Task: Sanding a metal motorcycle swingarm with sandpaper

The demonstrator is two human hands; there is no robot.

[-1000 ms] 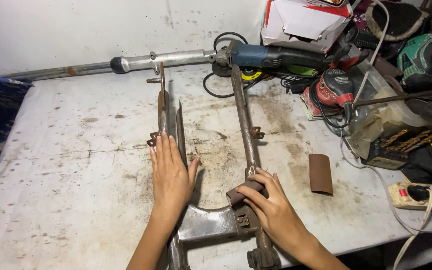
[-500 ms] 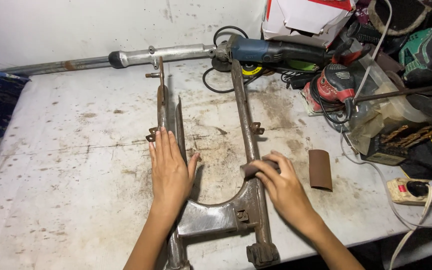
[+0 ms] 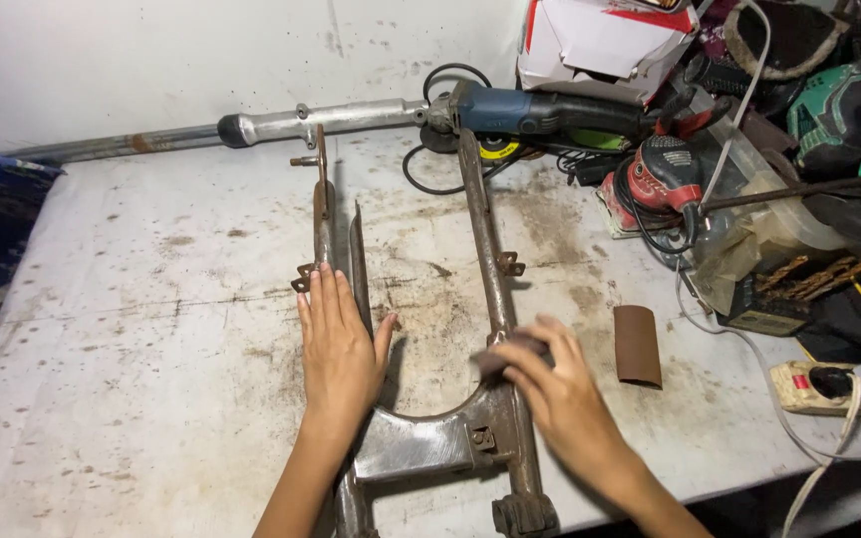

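Observation:
A rusty two-armed metal frame (image 3: pixel 421 438) lies on the stained white table (image 3: pixel 151 329), its arms running away from me. My left hand (image 3: pixel 339 349) rests flat, fingers together, on the frame's left arm (image 3: pixel 323 214). My right hand (image 3: pixel 555 394) presses a small brown piece of sandpaper (image 3: pixel 510 349) against the frame's right arm (image 3: pixel 482 229), a little above the crosspiece. The hand is blurred with motion.
A second curled brown sandpaper piece (image 3: pixel 638 345) lies right of my right hand. A blue angle grinder (image 3: pixel 540 112), a grey metal tube (image 3: pixel 251 130), a red sander (image 3: pixel 665 174), a white box (image 3: pixel 600 40), a power strip (image 3: pixel 834 387) and cables crowd the back and right.
My right hand has slid the sandpaper up the frame's right arm, away from me. My left hand stays flat on the left arm. The view has shifted slightly.

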